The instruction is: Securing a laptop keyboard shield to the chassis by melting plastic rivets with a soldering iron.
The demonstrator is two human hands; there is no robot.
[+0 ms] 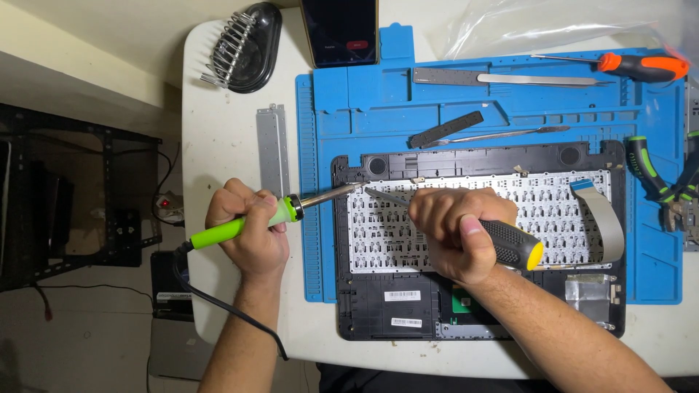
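White table (218, 138), blue work mat (364, 102): an upturned laptop keyboard panel (473, 218) lies on the mat. At its top-left edge, the left hand (247, 229) grips a green soldering iron (277, 215) and the right hand (455, 233) clenches a screwdriver (502, 240) — tips nearly meeting. Best to heat briefly and pry gently, sparing the ribbon cable (604, 215).
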